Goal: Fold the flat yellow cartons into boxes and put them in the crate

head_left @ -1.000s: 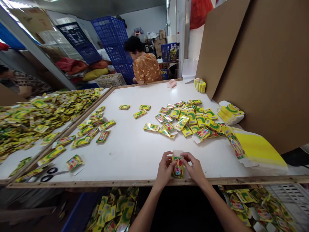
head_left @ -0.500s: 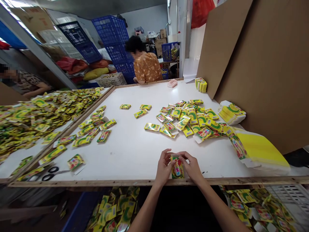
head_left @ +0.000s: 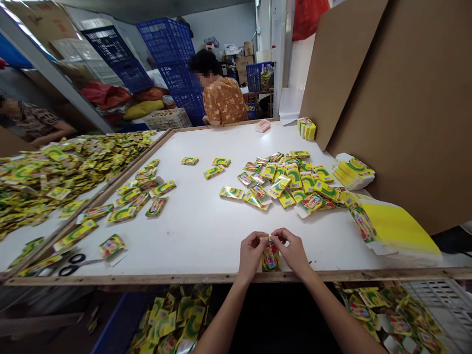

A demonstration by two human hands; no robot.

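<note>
A small yellow-green printed box (head_left: pixel 270 258) stands at the table's near edge, its colourful lettered face toward me. My left hand (head_left: pixel 253 250) pinches its upper left part with thumb and fingers. On the opposite side, my right hand (head_left: pixel 291 248) grips the upper right, and the fingertips of both hands meet at the box's top end. Beyond my hands lies a loose pile of similar boxes (head_left: pixel 293 177). To the right is a fanned stack of flat yellow cartons (head_left: pixel 400 226).
Scissors (head_left: pixel 73 265) lie at the left near corner beside scattered boxes (head_left: pixel 123 214). A wooden strip (head_left: pixel 110 194) separates off a large heap of boxes (head_left: pixel 73 167). Brown cardboard sheets (head_left: pixel 405 108) lean along the right. A person in an orange top (head_left: pixel 224 101) sits across the table.
My fingers have drawn together over the box's top end, and the raised flap there has come down. The view has shifted slightly.
</note>
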